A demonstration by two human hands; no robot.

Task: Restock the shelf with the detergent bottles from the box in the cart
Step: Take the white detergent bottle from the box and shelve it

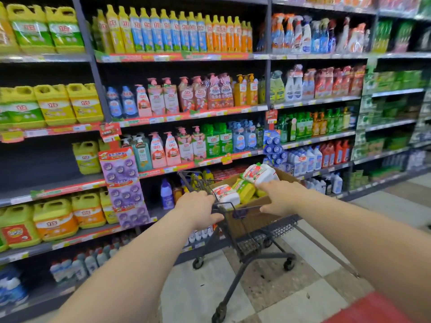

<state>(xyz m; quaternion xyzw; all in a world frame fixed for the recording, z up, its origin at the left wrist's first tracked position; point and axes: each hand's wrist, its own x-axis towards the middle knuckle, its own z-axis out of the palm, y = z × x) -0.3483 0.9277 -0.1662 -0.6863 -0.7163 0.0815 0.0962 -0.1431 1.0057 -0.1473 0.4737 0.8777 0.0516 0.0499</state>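
A dark wire cart stands in the aisle and carries a brown cardboard box. In the box lie white detergent bottles with red labels and a yellow-green one. My left hand grips the cart's handle bar at the left. My right hand grips the near rim of the box and the bar, just below the top white bottle. The shelf to the left holds a single yellow jug with dark bare space beside it.
Stocked shelves of yellow jugs, pump bottles and sprays fill the left and far wall. A purple hanging strip of fresheners hangs beside the cart. Tiled floor stretches to the right of the cart.
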